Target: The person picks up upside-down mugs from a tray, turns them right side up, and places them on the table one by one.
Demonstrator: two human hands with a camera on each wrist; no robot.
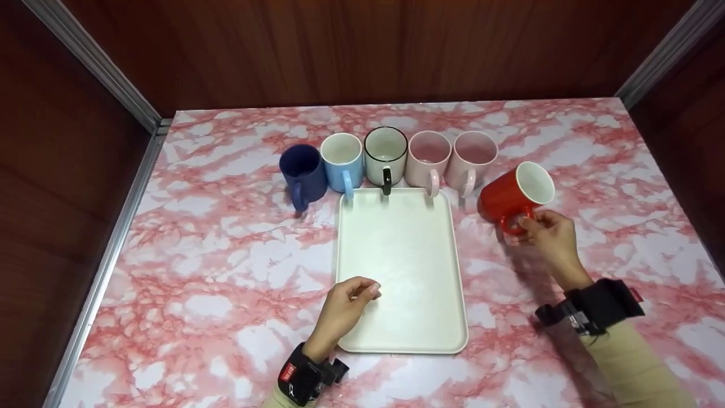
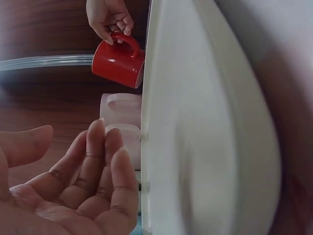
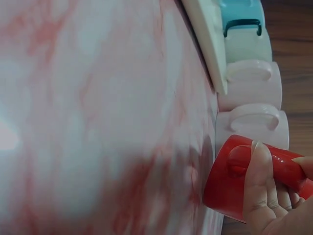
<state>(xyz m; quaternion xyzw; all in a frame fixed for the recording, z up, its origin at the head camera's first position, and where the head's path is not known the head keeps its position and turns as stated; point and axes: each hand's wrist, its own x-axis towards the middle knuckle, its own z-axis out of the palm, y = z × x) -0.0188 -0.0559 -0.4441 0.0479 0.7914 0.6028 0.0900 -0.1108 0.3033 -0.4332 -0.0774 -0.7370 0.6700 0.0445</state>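
Note:
A red mug [image 1: 504,195] with a white inside tilts to the right beside the row of mugs. My right hand [image 1: 552,241] pinches its handle; the right wrist view shows thumb and fingers about the red handle [image 3: 286,166]. Over the left part of a cream tray [image 1: 402,272] hovers my left hand [image 1: 345,303], fingers loosely bent and holding nothing. In the left wrist view its fingers [image 2: 93,171] are relaxed, with the palm bare.
Along the tray's far edge stand a navy mug [image 1: 306,175], a light blue mug [image 1: 342,164], a white mug with black rim [image 1: 385,161] and two pale pink mugs, one [image 1: 427,161] beside the other [image 1: 470,161]. Wooden panels [image 1: 368,51] enclose the marbled table [image 1: 226,272].

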